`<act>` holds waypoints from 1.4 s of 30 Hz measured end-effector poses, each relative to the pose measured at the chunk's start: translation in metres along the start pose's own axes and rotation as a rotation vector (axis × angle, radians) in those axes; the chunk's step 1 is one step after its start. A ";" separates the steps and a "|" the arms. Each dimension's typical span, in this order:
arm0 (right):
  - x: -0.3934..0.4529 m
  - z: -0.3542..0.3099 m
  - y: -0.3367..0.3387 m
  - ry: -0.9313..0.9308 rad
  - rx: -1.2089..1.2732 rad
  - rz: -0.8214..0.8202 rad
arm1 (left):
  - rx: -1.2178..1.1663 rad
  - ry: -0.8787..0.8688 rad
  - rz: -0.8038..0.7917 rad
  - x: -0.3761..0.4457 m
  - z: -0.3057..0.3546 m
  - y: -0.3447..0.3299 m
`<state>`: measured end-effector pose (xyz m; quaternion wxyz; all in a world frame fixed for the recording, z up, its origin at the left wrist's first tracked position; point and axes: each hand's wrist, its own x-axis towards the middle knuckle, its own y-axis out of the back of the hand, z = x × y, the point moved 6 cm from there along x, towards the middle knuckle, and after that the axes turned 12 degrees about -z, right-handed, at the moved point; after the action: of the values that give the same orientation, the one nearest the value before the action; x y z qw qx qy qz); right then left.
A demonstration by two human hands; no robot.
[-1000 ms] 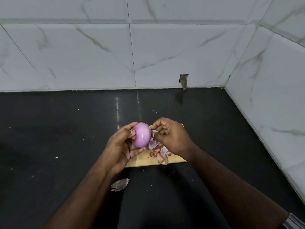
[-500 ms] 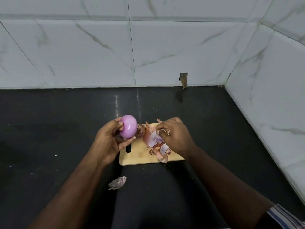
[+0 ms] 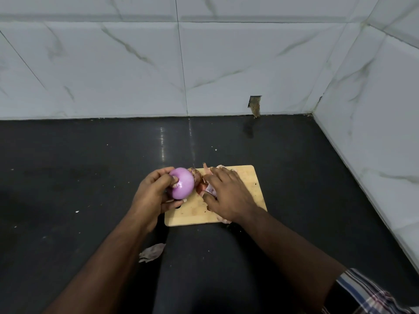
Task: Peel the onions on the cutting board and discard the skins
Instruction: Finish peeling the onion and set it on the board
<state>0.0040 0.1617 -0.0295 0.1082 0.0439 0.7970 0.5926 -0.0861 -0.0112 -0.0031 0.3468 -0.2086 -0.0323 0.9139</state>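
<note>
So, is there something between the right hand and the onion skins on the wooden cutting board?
Nothing visible: the right hand lies directly on the loose pinkish onion skins on the pale wooden cutting board. The left hand holds the peeled purple onion beside them.

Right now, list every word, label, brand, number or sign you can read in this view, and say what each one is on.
None: no readable text shows anywhere in the head view.
The cutting board, the peeled onion, the marble-look wall tiles and the black counter carry no print.
The plaid sleeve shows only a pattern.
</note>
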 end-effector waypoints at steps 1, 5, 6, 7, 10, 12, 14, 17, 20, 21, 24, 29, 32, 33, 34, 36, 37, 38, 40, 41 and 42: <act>0.000 0.001 0.002 0.010 0.010 -0.001 | 0.050 0.000 0.006 0.000 0.001 0.000; -0.003 0.005 0.008 0.021 0.024 -0.026 | 0.299 0.007 0.015 0.002 -0.003 0.003; -0.004 0.006 0.008 0.018 0.030 -0.035 | 0.343 0.014 0.008 0.003 -0.005 0.003; -0.005 0.006 0.008 0.015 0.042 -0.039 | 0.375 0.024 0.002 0.004 -0.009 0.003; -0.010 0.005 0.014 0.025 0.120 0.008 | 0.451 0.000 -0.026 0.004 -0.016 0.003; -0.014 0.003 0.020 0.038 0.163 0.050 | 0.519 -0.045 -0.040 0.004 -0.015 0.002; -0.016 -0.004 0.023 0.068 0.182 0.064 | 0.596 -0.069 -0.055 0.003 -0.012 0.002; -0.020 -0.016 0.022 0.121 0.191 0.085 | 0.676 -0.104 -0.074 0.000 -0.008 0.004; -0.026 -0.030 0.030 0.163 0.186 0.203 | 0.663 -0.116 -0.111 -0.005 -0.006 0.005; -0.030 -0.038 0.034 0.191 0.181 0.280 | 0.647 -0.103 -0.128 -0.005 -0.007 0.007; -0.038 -0.066 0.038 0.257 0.135 0.437 | 0.610 -0.090 -0.133 -0.006 -0.009 0.014; -0.036 -0.071 0.024 0.163 0.149 0.351 | 0.576 -0.042 -0.126 -0.016 -0.021 0.028; -0.039 -0.068 0.021 0.137 0.171 0.322 | 0.895 0.004 -0.122 -0.025 -0.025 0.049; -0.041 -0.065 0.022 0.114 0.181 0.326 | 1.024 0.046 -0.164 -0.029 -0.027 0.056; -0.043 -0.062 0.023 0.087 0.190 0.338 | 1.145 0.085 -0.226 -0.034 -0.030 0.061; -0.049 -0.053 0.026 0.044 0.198 0.380 | 1.317 0.120 -0.344 -0.043 -0.035 0.067; -0.053 -0.048 0.026 0.022 0.195 0.402 | 1.362 0.115 -0.375 -0.045 -0.036 0.067; -0.056 -0.042 0.026 -0.008 0.193 0.414 | 1.388 0.101 -0.390 -0.046 -0.035 0.066; -0.062 -0.030 0.023 -0.089 0.218 0.409 | 1.399 0.064 -0.390 -0.045 -0.034 0.060; -0.065 -0.025 0.022 -0.127 0.238 0.402 | 1.390 0.046 -0.379 -0.044 -0.033 0.057; -0.067 -0.020 0.021 -0.155 0.254 0.399 | 1.360 0.029 -0.362 -0.044 -0.031 0.053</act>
<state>0.0638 0.1356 0.0042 0.0435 0.2588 0.8299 0.4924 -0.0770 -0.0820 -0.0264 0.5473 0.0509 0.5166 0.6565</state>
